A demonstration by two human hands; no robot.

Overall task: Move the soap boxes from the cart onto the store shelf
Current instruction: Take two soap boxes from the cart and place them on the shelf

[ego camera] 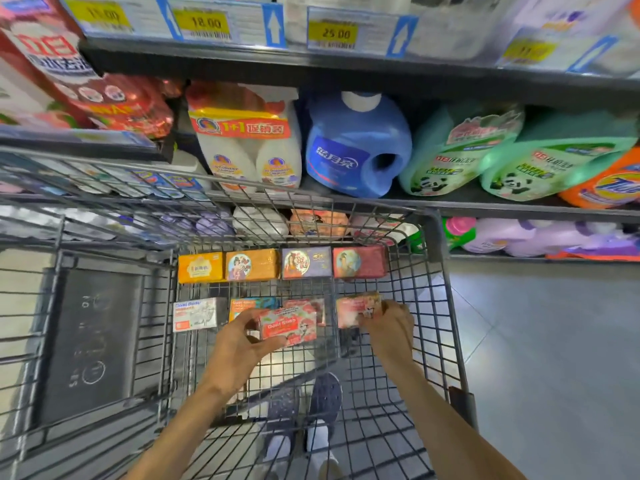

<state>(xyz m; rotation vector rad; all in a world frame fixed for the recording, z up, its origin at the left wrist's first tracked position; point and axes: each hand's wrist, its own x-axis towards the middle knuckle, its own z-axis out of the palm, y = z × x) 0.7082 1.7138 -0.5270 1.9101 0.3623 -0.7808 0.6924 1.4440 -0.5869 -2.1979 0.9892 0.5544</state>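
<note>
Soap boxes lie in two rows on the floor of the wire cart [440, 306]. My left hand [239, 344] grips a red-and-pink Goat Soap box [289, 325], lifted a little above the near row. At the near row's right end, my right hand [389, 325] pinches a pink soap box [353, 310]. Still lying in the near row are a white Goat Soap box [195, 314], an orange-teal box [252, 303] and a red box [313, 306] partly hidden behind the lifted one. The far row holds orange [200, 267], amber [252, 265], purple [306, 262] and red [358, 261] boxes.
The store shelf [485, 204] beyond the cart carries a blue detergent jug [356, 147], green refill bags [460, 150] and white bottles [249, 150]. Price tags [332, 32] line the upper shelf edge. The cart's folded child seat [90, 341] is at the left; grey floor lies to the right.
</note>
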